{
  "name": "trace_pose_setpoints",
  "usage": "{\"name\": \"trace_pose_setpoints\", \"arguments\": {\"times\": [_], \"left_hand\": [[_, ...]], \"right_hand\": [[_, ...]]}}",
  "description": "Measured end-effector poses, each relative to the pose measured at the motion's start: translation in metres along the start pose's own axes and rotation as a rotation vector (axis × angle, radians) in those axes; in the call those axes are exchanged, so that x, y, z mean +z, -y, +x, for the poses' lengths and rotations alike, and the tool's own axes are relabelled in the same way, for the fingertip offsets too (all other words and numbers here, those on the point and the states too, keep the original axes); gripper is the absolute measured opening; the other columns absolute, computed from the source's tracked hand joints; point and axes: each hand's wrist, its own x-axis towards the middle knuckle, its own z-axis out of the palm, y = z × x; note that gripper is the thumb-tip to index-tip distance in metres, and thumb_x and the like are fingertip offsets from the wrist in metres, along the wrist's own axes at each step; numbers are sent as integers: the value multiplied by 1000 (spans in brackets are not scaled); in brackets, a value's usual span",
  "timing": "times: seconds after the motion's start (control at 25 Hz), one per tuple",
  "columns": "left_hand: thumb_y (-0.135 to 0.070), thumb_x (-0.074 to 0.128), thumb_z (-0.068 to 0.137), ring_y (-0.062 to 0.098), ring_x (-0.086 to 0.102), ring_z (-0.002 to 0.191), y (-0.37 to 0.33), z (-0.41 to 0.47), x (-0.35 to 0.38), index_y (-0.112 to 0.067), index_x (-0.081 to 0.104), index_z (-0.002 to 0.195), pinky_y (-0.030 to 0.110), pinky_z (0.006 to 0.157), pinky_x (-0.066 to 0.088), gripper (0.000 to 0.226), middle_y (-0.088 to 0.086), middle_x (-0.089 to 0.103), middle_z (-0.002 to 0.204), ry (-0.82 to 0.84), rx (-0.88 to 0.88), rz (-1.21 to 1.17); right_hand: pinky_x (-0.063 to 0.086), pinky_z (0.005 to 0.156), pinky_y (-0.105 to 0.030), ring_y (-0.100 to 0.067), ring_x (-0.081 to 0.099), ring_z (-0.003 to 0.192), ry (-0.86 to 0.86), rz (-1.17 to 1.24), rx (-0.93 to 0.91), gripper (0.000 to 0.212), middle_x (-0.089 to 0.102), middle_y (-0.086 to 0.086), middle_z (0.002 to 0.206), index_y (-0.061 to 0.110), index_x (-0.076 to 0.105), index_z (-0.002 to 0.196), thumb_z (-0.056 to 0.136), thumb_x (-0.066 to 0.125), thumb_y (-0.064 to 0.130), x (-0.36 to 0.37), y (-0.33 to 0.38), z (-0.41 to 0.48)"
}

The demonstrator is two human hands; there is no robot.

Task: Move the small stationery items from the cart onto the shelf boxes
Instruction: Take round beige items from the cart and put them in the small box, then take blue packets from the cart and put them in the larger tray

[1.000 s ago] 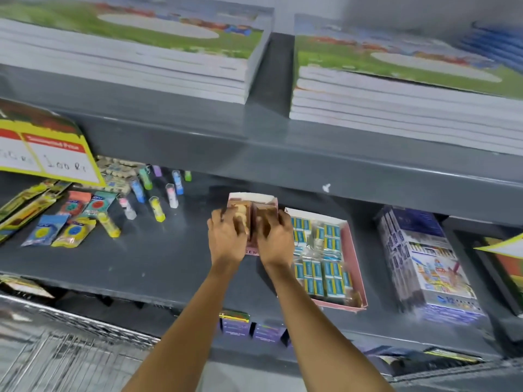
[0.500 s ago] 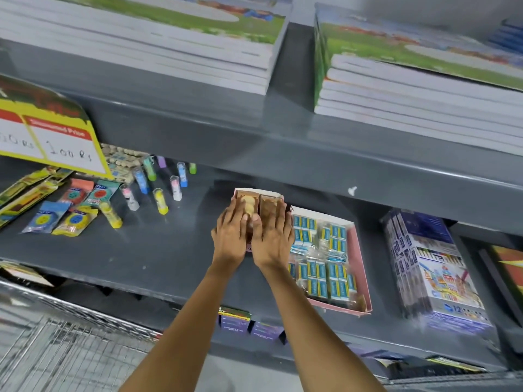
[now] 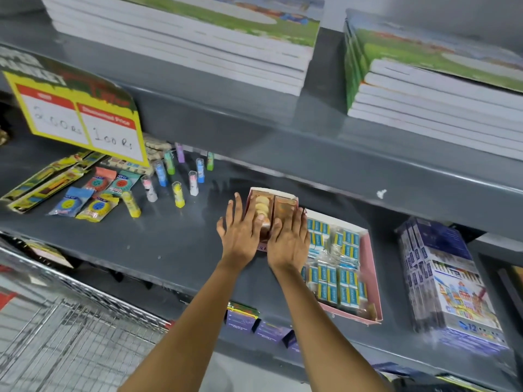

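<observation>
1. Shelf of grey metal lies under both your palms.
2. Pink tray of blue packets sits just right of your right hand.
3. Small box lies on the shelf, under both flat hands, fingers spread, clamping nothing; your left hand covers its left half.

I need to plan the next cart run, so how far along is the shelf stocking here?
Done: the pink tray beside the hands already holds blue packets. In hand: the left hand and right hand lie flat, fingers spread, on the small box on the grey shelf. Left: unclear; the wire cart shows no items where visible.
</observation>
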Motion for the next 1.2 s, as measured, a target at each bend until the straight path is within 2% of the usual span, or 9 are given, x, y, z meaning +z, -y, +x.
{"name": "trace_pose_setpoints", "arguments": {"times": [0.12,0.28,0.4,0.56,0.72,0.84,0.96,1.08,1.2], "left_hand": [[-47,20,98,18,-2,146,7,-4,-8,-33,8,147,49,115,5,53,2,-2,160,-16,-9,-8],[-65,-9,85,24,17,145,51,-20,-42,-26,25,145,51,111,20,79,8,18,157,-132,70,119],[-60,1,89,23,17,144,105,-36,-84,-26,26,145,48,111,20,70,6,18,157,-175,-27,153],[-44,25,99,23,19,144,215,-95,-137,-25,28,144,47,110,23,49,6,23,156,-342,-278,173],[-36,32,100,28,22,142,322,-191,-128,-22,29,144,49,112,23,46,10,28,154,-370,-633,164],[-39,31,100,30,21,142,364,-241,-77,-23,25,146,50,112,21,49,11,23,155,-213,-820,114],[-42,33,98,30,21,142,392,-275,-18,-23,19,147,49,111,25,54,12,20,156,29,-954,97],[-38,52,92,34,39,130,402,-302,36,-15,21,145,47,101,38,66,18,35,145,209,-1161,-41],[-34,65,85,35,52,116,403,-321,73,-4,29,135,46,93,43,68,18,45,132,360,-1357,-217]], "right_hand": [[18,115,-44,-28,18,143,-28,30,-6,77,23,-12,155,11,20,146,84,-2,50,-2,-1,-2],[16,114,-44,-33,29,138,-146,-46,-169,60,33,-15,150,9,32,142,92,16,38,0,17,-14],[25,110,-44,-34,38,133,-117,61,-315,54,41,-17,145,8,41,137,94,24,35,21,68,-38],[42,99,-43,-33,50,123,113,216,-661,46,50,-16,139,8,51,129,93,35,32,73,157,-123],[42,98,-39,-30,55,118,424,276,-881,44,57,-15,132,9,55,125,91,38,31,143,199,-230],[41,101,-43,-29,49,125,654,191,-867,43,52,-14,137,11,48,131,92,45,27,196,176,-277],[32,106,-41,-29,39,131,964,-64,-763,48,42,-11,145,14,37,139,93,49,21,248,128,-297],[38,99,-39,-30,45,123,1164,-240,-675,47,50,-9,137,15,42,135,90,54,16,289,89,-319],[46,93,-40,-29,52,115,1253,-274,-573,44,55,-9,130,15,46,131,89,59,13,318,70,-343]]}}
